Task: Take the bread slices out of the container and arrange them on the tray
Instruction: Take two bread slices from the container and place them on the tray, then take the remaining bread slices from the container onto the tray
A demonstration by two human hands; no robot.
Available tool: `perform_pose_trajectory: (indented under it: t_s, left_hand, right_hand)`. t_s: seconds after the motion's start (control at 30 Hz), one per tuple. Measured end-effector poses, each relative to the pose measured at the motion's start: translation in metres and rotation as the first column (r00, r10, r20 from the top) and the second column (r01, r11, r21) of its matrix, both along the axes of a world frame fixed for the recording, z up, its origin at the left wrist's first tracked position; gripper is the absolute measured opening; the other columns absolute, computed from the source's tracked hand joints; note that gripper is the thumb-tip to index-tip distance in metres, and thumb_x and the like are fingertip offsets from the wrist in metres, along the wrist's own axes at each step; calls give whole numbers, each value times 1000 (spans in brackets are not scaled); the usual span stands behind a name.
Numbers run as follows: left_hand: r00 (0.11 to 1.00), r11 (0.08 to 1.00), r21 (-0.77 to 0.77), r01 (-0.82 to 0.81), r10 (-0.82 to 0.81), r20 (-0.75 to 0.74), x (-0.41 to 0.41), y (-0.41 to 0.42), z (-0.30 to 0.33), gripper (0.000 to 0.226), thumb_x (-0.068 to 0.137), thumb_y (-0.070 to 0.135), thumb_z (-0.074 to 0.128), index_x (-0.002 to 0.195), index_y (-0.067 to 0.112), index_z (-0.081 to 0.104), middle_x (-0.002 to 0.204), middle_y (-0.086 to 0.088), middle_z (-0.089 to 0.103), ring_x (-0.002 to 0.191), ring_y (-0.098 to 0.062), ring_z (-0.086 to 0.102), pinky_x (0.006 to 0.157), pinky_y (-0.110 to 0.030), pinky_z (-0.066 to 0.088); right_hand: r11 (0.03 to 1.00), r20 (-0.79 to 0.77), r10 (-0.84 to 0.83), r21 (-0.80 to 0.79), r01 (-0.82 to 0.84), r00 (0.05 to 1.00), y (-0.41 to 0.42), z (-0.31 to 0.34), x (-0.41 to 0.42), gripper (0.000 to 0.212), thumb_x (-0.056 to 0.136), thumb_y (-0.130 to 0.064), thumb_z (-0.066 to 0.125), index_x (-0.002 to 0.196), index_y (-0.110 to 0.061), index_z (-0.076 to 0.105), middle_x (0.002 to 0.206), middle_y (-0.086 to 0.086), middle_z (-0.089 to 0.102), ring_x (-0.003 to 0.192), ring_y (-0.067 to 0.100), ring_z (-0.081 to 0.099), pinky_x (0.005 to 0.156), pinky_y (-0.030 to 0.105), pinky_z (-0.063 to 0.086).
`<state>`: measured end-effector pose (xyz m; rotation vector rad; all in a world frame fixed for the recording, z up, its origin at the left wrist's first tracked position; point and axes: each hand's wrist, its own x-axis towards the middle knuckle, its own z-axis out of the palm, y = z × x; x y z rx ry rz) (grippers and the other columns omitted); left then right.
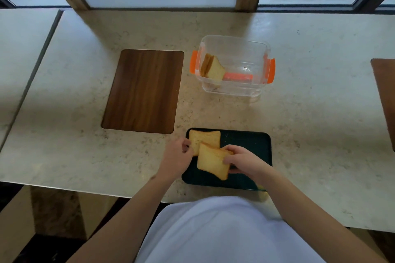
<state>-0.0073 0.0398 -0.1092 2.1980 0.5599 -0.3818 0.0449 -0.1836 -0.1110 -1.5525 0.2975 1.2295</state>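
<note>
A dark tray [250,141] lies at the table's near edge. One bread slice [203,139] rests flat in its far left corner. My right hand [241,159] grips a second bread slice [211,162] by its right edge, tilted over the tray and overlapping the first slice. My left hand [178,155] sits at the tray's left rim, fingertips touching the flat slice's left edge. Beyond the tray stands a clear container [235,49] with orange clips, and remaining bread slices [212,68] lean against its left wall.
A wooden board [142,92] is set into the beige stone table [310,102] left of the container. Another wooden panel [384,92] shows at the far right edge. Windows with wooden posts run along the back. My white shirt fills the bottom.
</note>
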Motion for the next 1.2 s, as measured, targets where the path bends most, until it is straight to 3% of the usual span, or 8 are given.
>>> perform_pose_trajectory:
  t_s: [0.1,0.2,0.27,0.4,0.73,0.97,1.07,1.2]
  left_hand:
    - [1000,999,-42,23,-24,-18,-16,-6,-3,14,94,27,58,107,22,63,93,7,66,85,-3,60,66,-18,44]
    - [1000,999,-40,14,-16,-27,-25,-7,-4,11,94,24,58,105,23,60,88,6,64,81,-11,61,67,-24,48]
    - [999,999,-28,19,-20,-25,-26,-7,-3,12,94,23,59,106,22,59,86,4,63,79,-14,61,65,-26,46]
    - [1000,997,-77,19,-19,-5,1,-6,15,13,95,23,58,107,20,61,93,4,64,87,-13,61,70,-25,48]
    - [977,994,-102,42,-20,212,174,-15,107,22,97,19,55,117,16,61,105,-2,66,92,-17,64,79,-30,54]
    - [992,989,-112,-100,107,60,232,-26,102,43,96,12,42,136,4,53,98,-6,64,88,-21,63,74,-35,53]
    - [989,977,-154,-148,147,-15,249,-24,100,50,99,16,39,148,9,41,142,-14,53,120,-30,58,90,-39,53]
    - [991,984,-125,-128,123,-50,256,-27,97,68,90,5,36,156,20,28,155,-1,38,128,-24,49,86,-31,47]
  right_hand:
    - [995,-14,103,-13,-104,995,12,-1,3,31,91,-9,62,110,-33,66,114,-1,69,103,15,69,75,30,63]
    - [921,209,351,-254,-296,913,11,-4,6,32,89,-16,64,120,-26,63,113,-3,66,96,12,64,73,26,58]
    - [880,343,400,-404,-250,850,4,-5,8,40,89,-19,64,129,-22,61,119,-1,66,97,11,61,75,23,50]
    - [887,420,308,-451,-98,853,-12,7,22,36,92,-21,63,128,-21,62,123,-3,67,110,14,61,86,26,46]
    - [978,599,33,-184,97,800,16,103,146,23,93,-13,64,116,-10,66,104,6,71,89,17,72,79,32,60]
    - [945,461,-176,-170,281,870,64,87,209,24,89,-15,67,107,0,68,94,12,70,83,24,69,77,38,62]
    - [926,393,-234,-189,327,889,86,71,229,19,86,-21,71,88,-4,63,88,13,66,78,26,64,70,37,58]
    - [924,362,-200,-240,299,910,107,54,240,25,82,-28,71,72,-10,58,78,13,65,69,28,62,66,37,56]
